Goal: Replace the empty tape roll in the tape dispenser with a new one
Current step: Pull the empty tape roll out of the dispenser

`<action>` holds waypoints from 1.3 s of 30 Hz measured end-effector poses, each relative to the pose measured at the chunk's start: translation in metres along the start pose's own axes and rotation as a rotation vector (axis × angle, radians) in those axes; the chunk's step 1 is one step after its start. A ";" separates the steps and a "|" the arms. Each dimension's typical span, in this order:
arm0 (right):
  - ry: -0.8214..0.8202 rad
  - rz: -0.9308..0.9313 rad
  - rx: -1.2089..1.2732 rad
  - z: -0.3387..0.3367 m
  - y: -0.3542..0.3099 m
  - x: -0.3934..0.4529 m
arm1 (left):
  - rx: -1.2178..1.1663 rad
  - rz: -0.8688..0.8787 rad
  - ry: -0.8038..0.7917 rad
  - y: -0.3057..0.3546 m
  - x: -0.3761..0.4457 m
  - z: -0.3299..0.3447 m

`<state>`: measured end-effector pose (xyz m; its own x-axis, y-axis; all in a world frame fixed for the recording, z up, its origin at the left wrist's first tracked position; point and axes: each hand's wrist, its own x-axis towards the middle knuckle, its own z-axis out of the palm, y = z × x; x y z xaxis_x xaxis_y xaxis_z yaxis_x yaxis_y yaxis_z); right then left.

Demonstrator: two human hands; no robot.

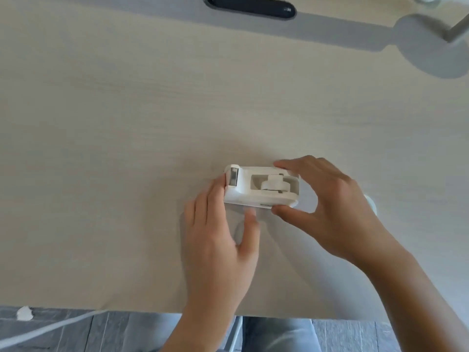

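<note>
A white tape dispenser (253, 196) rests on the pale wooden table (127, 148), its cutter end pointing left. Inside its well sits a white spool (272, 185); I cannot tell whether any tape is on it. My right hand (330, 212) pinches the dispenser's right end, fingers on the far side and thumb on the near side. My left hand (220, 237) lies at the cutter end, fingers touching the dispenser's left side, thumb spread below it. A small white round thing (371, 203) peeks out behind my right hand, mostly hidden.
A grey lamp base (431, 52) with its arm stands at the back right. A dark oval slot (251, 7) is set in the table's far edge. Below the near edge I see grey floor, a white cable (50, 329) and jeans-clad legs.
</note>
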<state>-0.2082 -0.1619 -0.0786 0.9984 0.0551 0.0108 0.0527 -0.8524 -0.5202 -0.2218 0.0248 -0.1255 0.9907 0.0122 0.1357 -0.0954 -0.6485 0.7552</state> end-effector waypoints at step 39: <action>0.119 -0.225 -0.138 -0.012 -0.021 -0.001 | 0.112 0.257 0.001 -0.012 -0.029 0.006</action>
<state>-0.2102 -0.1509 -0.0572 0.9562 0.1962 0.2171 0.2669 -0.8889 -0.3724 -0.2493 0.0277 -0.1418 0.9352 -0.1633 0.3142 -0.3324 -0.7107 0.6201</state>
